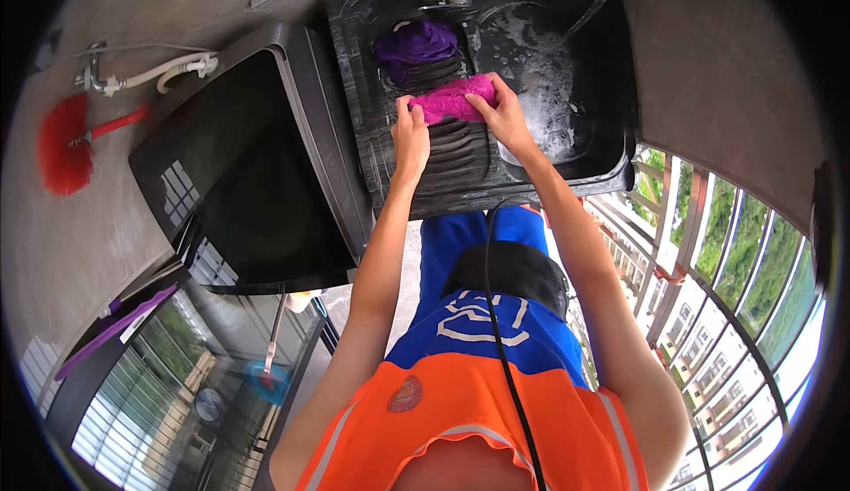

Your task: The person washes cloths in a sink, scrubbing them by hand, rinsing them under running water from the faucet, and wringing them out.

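washer (248,146) L | washbd (443,159) mid | basin (606,92) R | far cloth (416,44) on washbd | near cloth (449,101) over, contact unclr

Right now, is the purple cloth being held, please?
No: the purple cloth lies on the washboard; left hand and right hand hold the pink cloth.

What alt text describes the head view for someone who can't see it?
A person's left hand and right hand hold a pink cloth over the ridged washboard of a black sink; a purple cloth lies beyond, foamy water alongside.

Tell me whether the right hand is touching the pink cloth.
Touching: the head view shows the right hand gripping the pink cloth, thumb laid over its end.
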Tool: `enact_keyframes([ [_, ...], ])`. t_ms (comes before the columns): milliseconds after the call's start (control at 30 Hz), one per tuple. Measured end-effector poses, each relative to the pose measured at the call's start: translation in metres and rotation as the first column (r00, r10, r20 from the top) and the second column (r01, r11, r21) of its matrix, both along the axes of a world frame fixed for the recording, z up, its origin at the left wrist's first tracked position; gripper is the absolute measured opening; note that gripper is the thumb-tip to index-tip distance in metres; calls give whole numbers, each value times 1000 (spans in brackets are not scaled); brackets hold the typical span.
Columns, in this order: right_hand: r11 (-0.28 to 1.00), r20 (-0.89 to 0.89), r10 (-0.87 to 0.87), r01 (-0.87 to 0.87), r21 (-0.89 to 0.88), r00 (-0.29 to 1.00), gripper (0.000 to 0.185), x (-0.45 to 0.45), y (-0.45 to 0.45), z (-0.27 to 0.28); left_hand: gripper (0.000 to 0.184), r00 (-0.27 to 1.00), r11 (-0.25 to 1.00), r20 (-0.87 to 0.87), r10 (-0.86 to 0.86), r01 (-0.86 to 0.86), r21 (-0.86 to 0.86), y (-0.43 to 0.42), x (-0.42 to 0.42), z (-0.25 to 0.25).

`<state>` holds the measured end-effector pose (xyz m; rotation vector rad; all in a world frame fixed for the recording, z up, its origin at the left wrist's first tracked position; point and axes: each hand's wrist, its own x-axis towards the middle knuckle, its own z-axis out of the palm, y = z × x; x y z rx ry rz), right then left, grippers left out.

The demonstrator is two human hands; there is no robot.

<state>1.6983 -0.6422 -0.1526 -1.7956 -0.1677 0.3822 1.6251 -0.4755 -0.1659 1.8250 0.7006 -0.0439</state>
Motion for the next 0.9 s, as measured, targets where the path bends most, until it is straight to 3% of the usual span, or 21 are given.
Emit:
enact_keyframes([
  [67,998,58,-31,33,-46,998,18,4,-6,18,25,994,990,-11,-111,109,-88,-6,11,-7],
  [133,951,266,-135,200,-236,955,23,9,-16,40,26,984,956,49,-169,176,-233,-18,27,-1],
  [233,867,263,-165,266,-422,951,31,14,-48,41,23,950,919,85,-300,312,-240,-35,49,4],
  [300,865,261,-198,293,-406,945,33,22,-68,34,27,940,928,145,-310,332,-170,-55,65,11],
  [367,928,253,-349,370,-38,902,35,39,-87,20,31,925,933,201,-322,346,-101,-80,81,11],
  [400,917,66,-399,400,-5,915,35,52,-99,13,36,949,954,177,-263,282,-96,-92,94,6],
  [467,881,-124,-450,463,102,884,36,86,-111,18,52,979,976,55,-197,201,-80,-112,122,-10],
  [500,848,-268,-436,492,196,859,36,102,-112,25,65,973,952,-38,-226,213,-218,-116,137,-19],
  [533,850,-269,-433,489,196,860,36,116,-112,27,71,974,903,-138,-180,108,-415,-126,148,-13],
  [567,820,-415,-388,514,253,823,34,128,-110,27,76,958,812,-245,-152,-20,-583,-136,157,-7],
  [600,784,-547,-321,541,304,773,32,142,-107,27,81,954,665,-230,-191,-47,-746,-141,167,-17],
  [633,789,-543,-310,530,310,780,32,158,-104,21,81,958,667,-225,-179,-50,-744,-149,179,-25],
  [700,896,-421,-380,441,54,824,31,178,-99,7,74,961,497,-276,-12,-234,-836,-172,193,-40],
  [767,945,-425,-252,316,84,869,34,196,-98,-1,64,961,551,-273,38,-248,-797,-185,203,-43],
  [800,965,-261,-245,210,-156,934,38,203,-96,0,59,955,609,-288,67,-268,-747,-189,207,-46],
  [833,906,-99,-187,133,-402,977,42,207,-95,6,53,948,661,-302,97,-288,-693,-193,210,-48],
  [867,872,-127,-118,42,-487,985,48,213,-97,14,41,946,674,-307,106,-295,-678,-193,213,-49],
  [900,873,-129,-105,29,-486,986,48,218,-97,26,41,944,670,-309,118,-305,-677,-194,216,-55],
])
